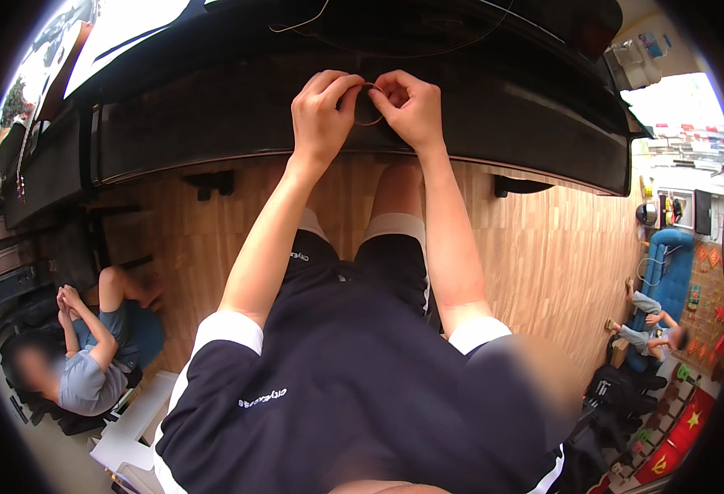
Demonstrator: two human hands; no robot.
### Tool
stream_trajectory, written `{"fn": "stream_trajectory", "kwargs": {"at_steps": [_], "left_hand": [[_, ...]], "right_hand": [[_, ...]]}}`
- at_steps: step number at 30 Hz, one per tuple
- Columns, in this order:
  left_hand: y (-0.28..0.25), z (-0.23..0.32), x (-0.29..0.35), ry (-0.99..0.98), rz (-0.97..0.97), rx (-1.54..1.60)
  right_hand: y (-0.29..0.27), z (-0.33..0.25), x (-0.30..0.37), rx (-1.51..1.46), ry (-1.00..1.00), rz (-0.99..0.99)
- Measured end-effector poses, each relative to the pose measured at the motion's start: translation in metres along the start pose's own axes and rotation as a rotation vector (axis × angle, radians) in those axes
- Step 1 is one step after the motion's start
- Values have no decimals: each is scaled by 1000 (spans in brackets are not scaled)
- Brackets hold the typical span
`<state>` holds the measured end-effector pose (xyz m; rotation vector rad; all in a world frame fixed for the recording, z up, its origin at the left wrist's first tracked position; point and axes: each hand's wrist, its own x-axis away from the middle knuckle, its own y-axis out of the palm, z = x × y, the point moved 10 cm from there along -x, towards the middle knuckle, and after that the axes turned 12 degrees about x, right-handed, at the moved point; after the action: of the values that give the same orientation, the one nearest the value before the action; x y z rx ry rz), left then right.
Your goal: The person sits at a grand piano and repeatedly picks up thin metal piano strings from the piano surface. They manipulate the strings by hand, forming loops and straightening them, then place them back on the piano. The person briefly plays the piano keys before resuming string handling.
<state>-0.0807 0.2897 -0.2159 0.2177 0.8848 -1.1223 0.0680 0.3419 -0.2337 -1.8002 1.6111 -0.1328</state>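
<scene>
Both my hands meet over the long black furniture front [205, 128], close to its edge. A thin, wire-like loop [369, 124] runs between them, its lower curve showing below my fingertips. My left hand [322, 115] pinches one side of the loop with thumb and forefinger. On the other side my right hand [411, 111] pinches it the same way, fingers curled. What the loop is made of is too small to tell. Farther back on the black top lies a thin pale strand [300, 27]; whether it joins the loop cannot be seen.
Below the black furniture is a wooden floor [543, 239], with a dark foot [523, 186] of the furniture on it. A person [90, 362] sits at the left. Another person [654, 329] is by a blue sofa [665, 263] at the far right. A white table [135, 424] stands lower left.
</scene>
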Motion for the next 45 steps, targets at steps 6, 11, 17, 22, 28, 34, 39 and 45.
{"fn": "stream_trajectory", "kwargs": {"at_steps": [6,11,17,22,28,34,39,45], "left_hand": [[3,11,-1,23,-46,-54],[5,12,2,50,-54,-75],[6,23,3,139,-82,-111],[4,22,-1,120,-48,-41],[-12,-32,2,-379,113,402],[-8,-15,-6,-283,-41,270],[3,-19,0,-349,-150,380],[7,-21,0,-309,-180,462]], "right_hand": [[-3,1,1,-13,23,24],[-3,0,1,28,-17,29],[-2,3,-1,11,8,37],[-4,4,-1,1,8,74],[-9,10,0,-125,-9,120],[-10,19,2,-304,10,98],[-8,21,1,-349,48,93],[-10,20,1,-325,72,96]]}}
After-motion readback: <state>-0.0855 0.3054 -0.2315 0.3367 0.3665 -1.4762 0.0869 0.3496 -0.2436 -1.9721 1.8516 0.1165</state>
